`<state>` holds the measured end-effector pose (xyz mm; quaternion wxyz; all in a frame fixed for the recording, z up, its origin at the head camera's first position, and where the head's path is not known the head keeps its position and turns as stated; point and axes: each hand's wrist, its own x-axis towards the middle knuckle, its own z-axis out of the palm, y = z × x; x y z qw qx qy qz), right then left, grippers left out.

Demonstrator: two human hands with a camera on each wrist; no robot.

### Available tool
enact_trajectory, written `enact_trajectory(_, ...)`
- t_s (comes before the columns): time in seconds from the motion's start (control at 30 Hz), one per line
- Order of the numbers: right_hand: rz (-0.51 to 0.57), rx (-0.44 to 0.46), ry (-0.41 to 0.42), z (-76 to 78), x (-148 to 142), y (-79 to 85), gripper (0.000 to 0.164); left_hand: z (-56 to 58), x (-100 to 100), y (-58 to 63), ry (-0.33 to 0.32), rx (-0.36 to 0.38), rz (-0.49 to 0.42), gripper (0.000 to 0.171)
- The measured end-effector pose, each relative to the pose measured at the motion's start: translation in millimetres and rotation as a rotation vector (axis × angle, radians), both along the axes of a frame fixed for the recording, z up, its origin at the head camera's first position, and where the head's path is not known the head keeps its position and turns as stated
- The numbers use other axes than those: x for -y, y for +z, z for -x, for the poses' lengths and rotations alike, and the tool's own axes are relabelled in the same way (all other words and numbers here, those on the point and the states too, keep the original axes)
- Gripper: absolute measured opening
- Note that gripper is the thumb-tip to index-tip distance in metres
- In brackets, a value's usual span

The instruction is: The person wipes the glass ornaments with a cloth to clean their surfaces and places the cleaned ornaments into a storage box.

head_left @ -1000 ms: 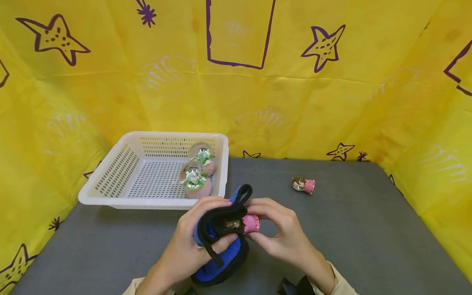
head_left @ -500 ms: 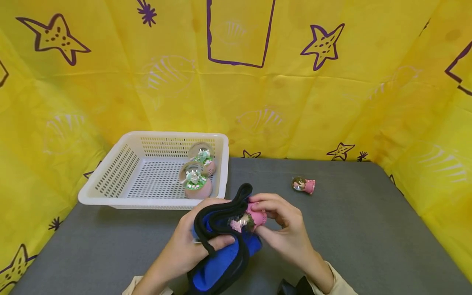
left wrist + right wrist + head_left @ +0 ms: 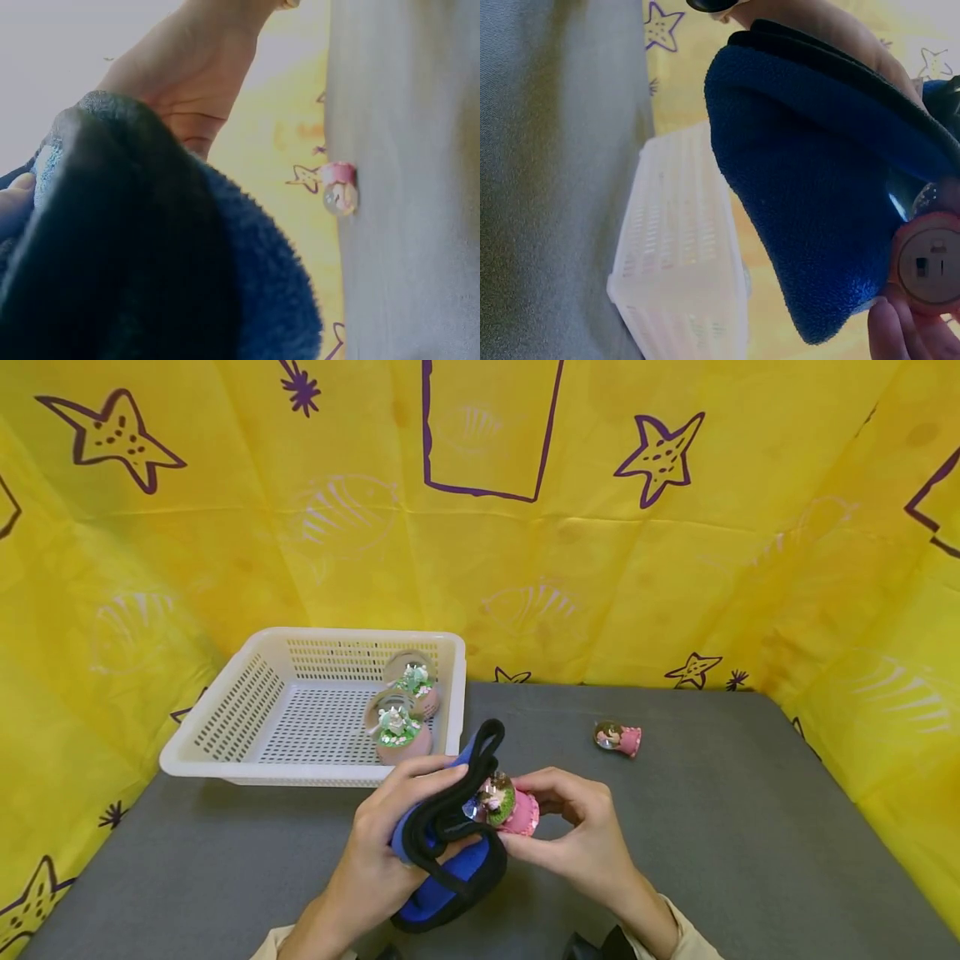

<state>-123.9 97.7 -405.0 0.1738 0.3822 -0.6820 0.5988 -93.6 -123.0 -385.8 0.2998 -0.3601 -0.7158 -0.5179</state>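
Note:
A folded blue cloth with black edging (image 3: 453,885) is gripped in my left hand (image 3: 378,835). My right hand (image 3: 588,835) pinches a small snow globe by its pink base (image 3: 522,814). The globe's clear dome, with a little figure and green inside, points left into the fold of the cloth, which partly hides it. In the right wrist view the underside of the pink base (image 3: 928,262) faces the camera, beside the blue cloth (image 3: 802,187). The left wrist view is largely filled by the cloth (image 3: 135,247).
A white perforated basket (image 3: 225,768) stands at the back left, holding two larger snow globes (image 3: 405,747) with pink bases. Another small pink snow globe (image 3: 628,740) lies on its side on the grey table (image 3: 720,827), back right. Yellow patterned fabric hangs behind.
The small snow globe has been turned within the cloth's fold, and more of its dome shows than one second ago. The cloth's lower flap swung down, then back up. Basket and other globes stay put.

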Motion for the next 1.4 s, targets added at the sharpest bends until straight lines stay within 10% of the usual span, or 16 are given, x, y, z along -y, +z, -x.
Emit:
enact_trajectory(0.33, -0.009, 0.079, 0.094, 1.3, -1.9, 3.9, 0.046, 0.2, 4.4, 3.5, -0.015, 0.055, 0.024, 0.051)
enact_trajectory(0.63, 0.013, -0.047, 0.054, 4.8, -1.2, 3.6, 0.047, -5.1, 6.4, 8.6, -0.104, 0.482, 0.076, 0.052)
enact_trajectory(0.9, 0.011, 0.045, -0.032, 3.8, 0.8, 1.0, 0.04, -4.9, 4.8, 8.4, -0.052, 0.36, 0.066, 0.055)
enact_trajectory(1.13, 0.08, 0.232, 0.103, 5.3, -1.0, 3.7, 0.043, -3.9, 7.4, 10.2, -0.028, 0.317, 0.042, 0.056)
enact_trajectory(1.4, 0.073, 0.371, 0.155, 6.5, -4.4, 6.2, 0.038, -1.1, 11.4, 12.3, 0.148, 0.26, -0.005, 0.062)
